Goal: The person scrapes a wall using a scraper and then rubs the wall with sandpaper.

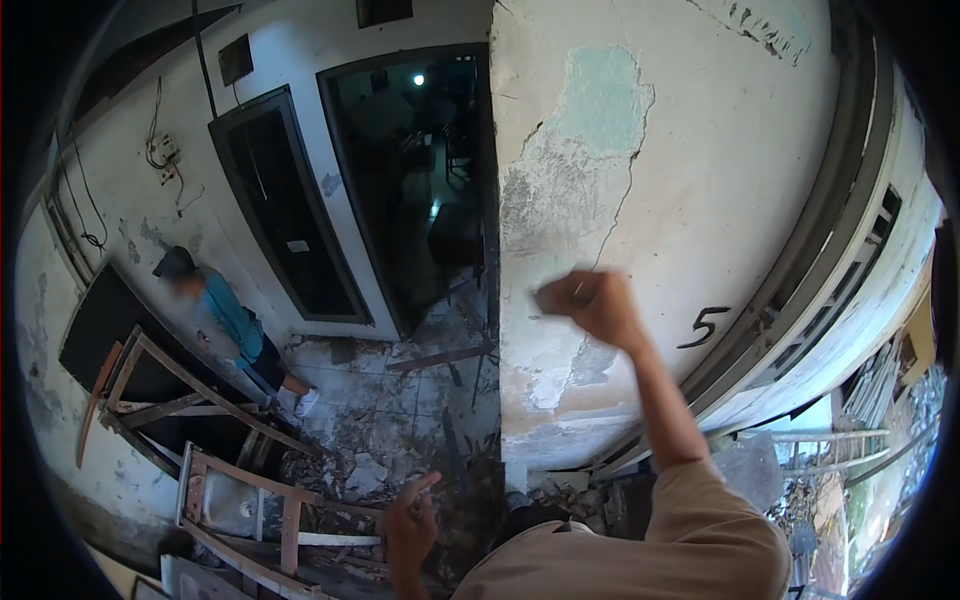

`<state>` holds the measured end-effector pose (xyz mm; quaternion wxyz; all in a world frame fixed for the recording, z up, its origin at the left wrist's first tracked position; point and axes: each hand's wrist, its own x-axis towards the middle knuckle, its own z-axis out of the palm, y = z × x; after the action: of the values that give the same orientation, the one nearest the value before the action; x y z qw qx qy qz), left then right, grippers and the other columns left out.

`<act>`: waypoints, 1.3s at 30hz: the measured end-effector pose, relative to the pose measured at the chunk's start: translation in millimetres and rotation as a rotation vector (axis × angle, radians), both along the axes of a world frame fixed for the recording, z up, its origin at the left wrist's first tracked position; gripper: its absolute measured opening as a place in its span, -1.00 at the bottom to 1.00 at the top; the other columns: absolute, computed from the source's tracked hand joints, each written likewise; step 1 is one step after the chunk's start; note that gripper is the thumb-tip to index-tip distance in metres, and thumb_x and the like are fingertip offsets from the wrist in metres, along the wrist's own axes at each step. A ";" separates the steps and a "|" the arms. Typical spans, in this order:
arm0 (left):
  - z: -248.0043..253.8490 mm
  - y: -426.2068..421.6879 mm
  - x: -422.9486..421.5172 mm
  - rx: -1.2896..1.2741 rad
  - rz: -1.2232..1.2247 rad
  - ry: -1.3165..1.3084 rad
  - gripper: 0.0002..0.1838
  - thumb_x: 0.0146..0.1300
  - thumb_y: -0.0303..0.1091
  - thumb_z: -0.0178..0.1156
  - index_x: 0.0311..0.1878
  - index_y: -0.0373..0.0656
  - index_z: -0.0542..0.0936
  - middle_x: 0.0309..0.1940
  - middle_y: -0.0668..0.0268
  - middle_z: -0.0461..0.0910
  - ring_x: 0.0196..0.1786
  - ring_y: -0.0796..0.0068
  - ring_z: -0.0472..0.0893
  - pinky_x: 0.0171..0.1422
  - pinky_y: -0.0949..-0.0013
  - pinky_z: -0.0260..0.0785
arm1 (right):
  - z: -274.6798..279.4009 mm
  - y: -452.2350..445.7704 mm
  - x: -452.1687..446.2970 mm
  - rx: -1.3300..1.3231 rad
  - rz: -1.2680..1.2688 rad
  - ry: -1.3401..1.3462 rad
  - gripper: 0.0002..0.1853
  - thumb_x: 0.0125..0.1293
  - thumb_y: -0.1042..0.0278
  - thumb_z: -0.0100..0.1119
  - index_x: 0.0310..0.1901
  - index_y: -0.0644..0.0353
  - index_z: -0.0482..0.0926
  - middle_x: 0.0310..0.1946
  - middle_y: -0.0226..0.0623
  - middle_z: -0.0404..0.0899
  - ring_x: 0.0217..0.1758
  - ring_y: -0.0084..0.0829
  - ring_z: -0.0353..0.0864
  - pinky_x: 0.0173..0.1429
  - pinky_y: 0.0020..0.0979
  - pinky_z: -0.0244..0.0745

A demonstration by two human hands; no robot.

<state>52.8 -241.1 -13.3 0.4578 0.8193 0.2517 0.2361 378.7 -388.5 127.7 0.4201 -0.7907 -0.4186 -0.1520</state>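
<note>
My right hand (600, 308) is raised close to the white plaster wall (720, 180). Its fingers are closed round something small and greyish, too blurred to name. Around it the paint peels: a pale green patch (605, 100) shows above, and a long crack runs down to the hand. A black number 5 (703, 327) is marked on the wall to the right. My left hand (410, 525) hangs low beside my body, fingers loosely bent and apart, with nothing visible in it. Below and left of it is a wooden frame (290, 530).
Another person (230, 320) in a blue top stands by the left wall. Rubble (365, 470) and broken wood litter the tiled floor. A dark doorway (410, 180) opens ahead. A louvred window frame (850, 200) and a ladder (830, 437) lie to the right.
</note>
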 end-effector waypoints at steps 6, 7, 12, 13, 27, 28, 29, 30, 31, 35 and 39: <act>15.6 -11.9 22.2 -0.133 -0.096 0.065 -0.70 0.26 -0.52 -0.04 0.02 -0.23 0.57 -0.07 0.20 0.65 -0.43 0.53 0.60 -0.30 0.45 0.46 | 132.3 9.0 -6.4 0.243 -0.129 -0.460 -0.91 0.00 0.45 0.27 -0.41 0.11 0.71 -0.54 -0.21 0.65 -0.46 -0.30 0.68 -0.31 -0.39 0.55; 16.5 -13.8 22.9 -0.186 -0.094 0.067 -0.69 0.27 -0.53 -0.04 0.03 -0.23 0.57 -0.07 0.22 0.65 -0.48 0.57 0.57 -0.34 0.46 0.44 | 131.3 22.3 7.4 0.182 -0.127 -0.493 -0.91 -0.01 0.44 0.28 -0.41 0.11 0.71 -0.54 -0.22 0.65 -0.46 -0.29 0.68 -0.30 -0.38 0.56; 4.9 -6.3 11.6 -0.212 -0.076 0.061 -0.68 0.27 -0.55 -0.04 0.05 -0.22 0.56 -0.08 0.26 0.66 -0.58 0.64 0.50 -0.44 0.50 0.36 | 138.1 23.1 -4.5 0.056 -0.156 -0.598 -0.88 -0.02 0.48 0.21 -0.42 0.11 0.71 -0.53 -0.22 0.66 -0.50 -0.25 0.65 -0.31 -0.37 0.56; 0.4 -3.3 7.1 -0.226 -0.045 0.083 -0.67 0.26 -0.56 -0.04 0.06 -0.22 0.55 -0.08 0.26 0.66 -0.56 0.64 0.51 -0.43 0.51 0.36 | 145.5 16.7 -11.2 0.118 -0.155 -0.607 -0.86 -0.03 0.51 0.19 -0.42 0.11 0.71 -0.54 -0.21 0.65 -0.51 -0.24 0.64 -0.31 -0.36 0.57; -21.3 0.7 -26.7 -0.082 0.112 0.012 -0.66 0.24 -0.57 -0.04 0.06 -0.16 0.56 -0.07 0.21 0.65 -0.38 0.52 0.60 -0.22 0.46 0.42 | 93.7 55.2 -1.1 -0.271 -0.170 -0.552 -0.89 0.08 0.39 0.21 -0.48 0.21 0.66 -0.54 -0.06 0.60 -0.51 -0.05 0.60 -0.33 -0.22 0.53; -17.4 -2.9 -26.3 -0.110 0.091 0.028 -0.66 0.25 -0.57 -0.04 0.06 -0.15 0.56 -0.07 0.21 0.64 -0.38 0.50 0.61 -0.23 0.45 0.42 | 78.1 57.9 -12.3 -0.289 -0.020 -0.535 -0.85 0.11 0.37 0.16 -0.53 0.19 0.63 -0.56 -0.07 0.58 -0.53 -0.03 0.56 -0.34 -0.17 0.50; -14.1 -5.0 -27.3 -0.142 0.071 0.036 -0.66 0.25 -0.56 -0.03 0.06 -0.14 0.56 -0.07 0.20 0.64 -0.37 0.48 0.62 -0.23 0.45 0.43 | 66.2 57.9 -21.7 -0.281 0.094 -0.405 -0.87 0.10 0.37 0.18 -0.50 0.19 0.65 -0.56 -0.10 0.59 -0.53 -0.08 0.58 -0.36 -0.20 0.49; -11.0 -5.4 -30.8 -0.148 0.124 0.028 -0.66 0.25 -0.56 -0.03 0.06 -0.14 0.56 -0.07 0.20 0.64 -0.37 0.48 0.62 -0.23 0.45 0.43 | 54.1 55.9 -30.0 -0.242 0.168 -0.326 -0.91 0.07 0.40 0.24 -0.46 0.19 0.68 -0.55 -0.15 0.61 -0.54 -0.15 0.60 -0.36 -0.27 0.50; -7.6 -5.8 -33.2 -0.187 0.116 0.080 -0.65 0.25 -0.56 -0.04 0.06 -0.15 0.56 -0.06 0.20 0.64 -0.37 0.48 0.63 -0.24 0.45 0.43 | 34.4 54.0 -30.0 -0.228 0.224 -0.209 -0.91 0.01 0.45 0.30 -0.40 0.17 0.71 -0.52 -0.18 0.64 -0.52 -0.24 0.63 -0.36 -0.35 0.51; -14.3 -9.5 -43.1 -0.198 0.111 0.115 -0.68 0.31 -0.54 -0.05 0.09 -0.19 0.53 -0.06 0.27 0.65 -0.50 0.59 0.59 -0.32 0.45 0.47 | -52.5 47.1 -37.6 -0.281 0.489 0.323 -0.86 0.07 0.48 0.33 -0.29 0.21 0.72 -0.41 -0.24 0.70 -0.43 -0.51 0.65 -0.32 -0.49 0.52; -21.1 -8.6 -43.0 -0.182 0.127 0.097 -0.69 0.31 -0.54 -0.06 0.08 -0.20 0.53 -0.06 0.25 0.65 -0.44 0.54 0.63 -0.31 0.44 0.49 | -123.0 35.9 -58.4 -0.331 0.582 0.675 -0.81 0.06 0.46 0.34 -0.23 0.17 0.72 -0.41 -0.24 0.68 -0.40 -0.54 0.58 -0.26 -0.47 0.46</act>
<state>9.8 -249.7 -34.4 0.5015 0.7674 0.3453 0.2007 320.3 -352.6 4.7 0.4260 -0.7020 -0.4815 0.3064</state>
